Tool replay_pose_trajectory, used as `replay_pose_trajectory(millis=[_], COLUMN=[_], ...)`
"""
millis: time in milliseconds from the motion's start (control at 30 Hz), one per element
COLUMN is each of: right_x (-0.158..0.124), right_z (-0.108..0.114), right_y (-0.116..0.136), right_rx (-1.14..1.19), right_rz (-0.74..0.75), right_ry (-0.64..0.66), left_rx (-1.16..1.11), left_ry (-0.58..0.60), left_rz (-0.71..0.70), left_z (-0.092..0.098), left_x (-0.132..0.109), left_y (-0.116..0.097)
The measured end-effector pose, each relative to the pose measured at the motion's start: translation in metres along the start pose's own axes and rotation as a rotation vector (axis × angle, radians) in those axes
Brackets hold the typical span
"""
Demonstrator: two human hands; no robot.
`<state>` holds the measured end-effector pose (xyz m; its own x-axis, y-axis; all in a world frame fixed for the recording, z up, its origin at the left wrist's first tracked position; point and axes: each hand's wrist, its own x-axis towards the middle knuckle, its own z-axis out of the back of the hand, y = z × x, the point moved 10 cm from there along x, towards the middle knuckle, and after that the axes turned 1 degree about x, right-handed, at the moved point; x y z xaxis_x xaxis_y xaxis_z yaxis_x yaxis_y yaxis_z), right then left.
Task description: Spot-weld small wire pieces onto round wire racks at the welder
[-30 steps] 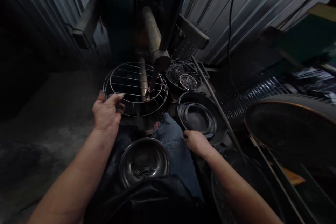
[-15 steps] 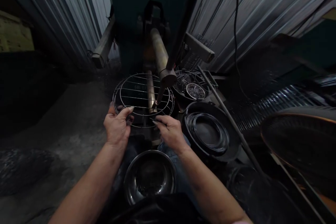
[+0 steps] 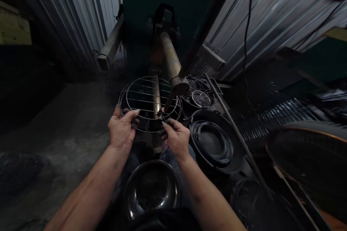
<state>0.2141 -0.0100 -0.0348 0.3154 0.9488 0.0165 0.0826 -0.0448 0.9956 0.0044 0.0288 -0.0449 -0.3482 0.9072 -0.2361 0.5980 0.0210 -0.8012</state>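
Note:
A round wire rack (image 3: 150, 100), two rings joined by parallel cross wires, is held roughly level. My left hand (image 3: 121, 126) is closed on its near left rim, thumb on top and fingers below. At the near right rim my right hand (image 3: 176, 135) is pinched shut. A small dark piece seems to show at its fingertips, too small to name. The rack lies over a lower metal bar (image 3: 156, 95). Just beyond my right fingertips, a slanted rod from the upper metal cylinder (image 3: 171, 57) ends at the rack's rim, with a reddish tip.
A shiny metal bowl (image 3: 151, 187) sits below my hands. To the right are a black pan with coiled wire (image 3: 213, 142), a container with small round wire pieces (image 3: 200, 98) and a long slanting bar (image 3: 238, 130). A wooden beam (image 3: 110, 45) juts out at the left.
The view has shifted slightly. My right fingertips have moved up a little, closer to the rod's tip at the rim. My left hand keeps its hold on the rack.

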Motion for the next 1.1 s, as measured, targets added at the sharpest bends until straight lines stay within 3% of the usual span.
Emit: replay_pose_trajectory(millis=[667, 1100], right_x=[0.005, 0.015], right_z=[0.004, 0.001], right_y=[-0.002, -0.002], right_rx=[-0.002, 0.022], right_rz=[0.077, 0.024], right_ry=[-0.08, -0.085], left_rx=[-0.026, -0.001], left_ry=[-0.017, -0.067], left_rz=[0.041, 0.043], left_z=[-0.01, -0.009], left_x=[0.012, 0.026], left_y=[0.009, 0.012])
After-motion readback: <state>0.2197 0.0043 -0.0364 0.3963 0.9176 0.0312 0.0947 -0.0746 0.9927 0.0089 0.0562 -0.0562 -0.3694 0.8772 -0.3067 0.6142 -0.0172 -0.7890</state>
